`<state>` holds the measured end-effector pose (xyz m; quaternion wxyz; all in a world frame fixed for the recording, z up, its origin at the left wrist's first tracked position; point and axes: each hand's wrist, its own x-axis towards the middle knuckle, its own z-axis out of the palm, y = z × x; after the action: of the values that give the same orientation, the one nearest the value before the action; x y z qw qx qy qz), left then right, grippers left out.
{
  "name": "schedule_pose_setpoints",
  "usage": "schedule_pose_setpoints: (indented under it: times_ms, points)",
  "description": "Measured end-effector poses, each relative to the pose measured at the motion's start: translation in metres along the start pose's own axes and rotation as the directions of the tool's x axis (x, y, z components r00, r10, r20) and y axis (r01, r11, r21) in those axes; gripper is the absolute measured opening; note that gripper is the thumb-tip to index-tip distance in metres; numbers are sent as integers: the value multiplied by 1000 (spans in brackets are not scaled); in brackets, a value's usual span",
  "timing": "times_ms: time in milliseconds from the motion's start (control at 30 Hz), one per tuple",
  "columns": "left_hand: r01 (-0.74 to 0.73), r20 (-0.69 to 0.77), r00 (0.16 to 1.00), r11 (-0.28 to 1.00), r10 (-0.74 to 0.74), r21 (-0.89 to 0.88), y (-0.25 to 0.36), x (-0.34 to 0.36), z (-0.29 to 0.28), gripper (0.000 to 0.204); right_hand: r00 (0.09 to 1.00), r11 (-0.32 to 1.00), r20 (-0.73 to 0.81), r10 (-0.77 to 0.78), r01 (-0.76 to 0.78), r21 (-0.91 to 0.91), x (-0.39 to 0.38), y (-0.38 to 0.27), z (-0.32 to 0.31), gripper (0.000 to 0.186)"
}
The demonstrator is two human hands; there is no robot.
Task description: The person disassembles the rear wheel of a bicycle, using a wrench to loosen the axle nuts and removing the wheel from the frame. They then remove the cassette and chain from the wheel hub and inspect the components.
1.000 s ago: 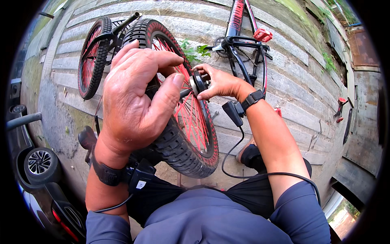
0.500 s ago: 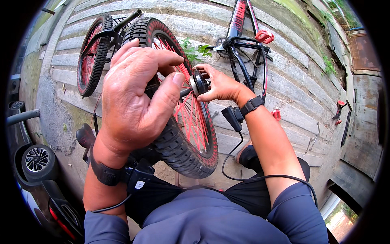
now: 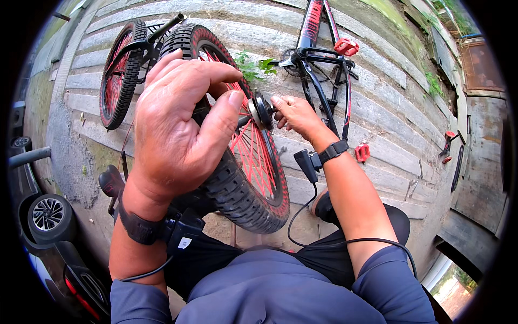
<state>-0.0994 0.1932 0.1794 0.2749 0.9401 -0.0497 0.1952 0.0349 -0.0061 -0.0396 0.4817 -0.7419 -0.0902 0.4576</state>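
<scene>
A: Wheel (image 3: 252, 154)?
B: Upright before the person, hub (image 3: 261, 111) facing right, presumably for reach.
A: Right hand (image 3: 297, 117)?
B: Thumb and fingers pinched about the axle end (image 3: 274, 109).
A: Left hand (image 3: 175, 127)?
B: Over the tyre (image 3: 251, 213), thumb and fingertips parted; contact, cannot tell. Probably placed for steadying.
A: Frame (image 3: 308, 56)?
B: On the slabs (image 3: 386, 102), apart from both hands, likely leaving elbow room.
</scene>
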Motion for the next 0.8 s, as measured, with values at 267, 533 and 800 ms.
schedule_pose_setpoints:
  times_ms: [267, 533, 800]
  points:
    - [6, -14, 1000, 1000, -6, -12, 1, 2, 3, 22, 991, 982, -6, -136, 136, 133, 1, 4, 0, 32]
    - [8, -15, 1000, 1000, -8, 0, 2, 4, 4, 22, 998, 998, 35, 61, -61, 10, -3, -9, -3, 35]
    - [13, -7, 1000, 1000, -13, -5, -1, 4, 4, 23, 998, 983, 37, 48, -53, 175, -1, -8, -8, 32]
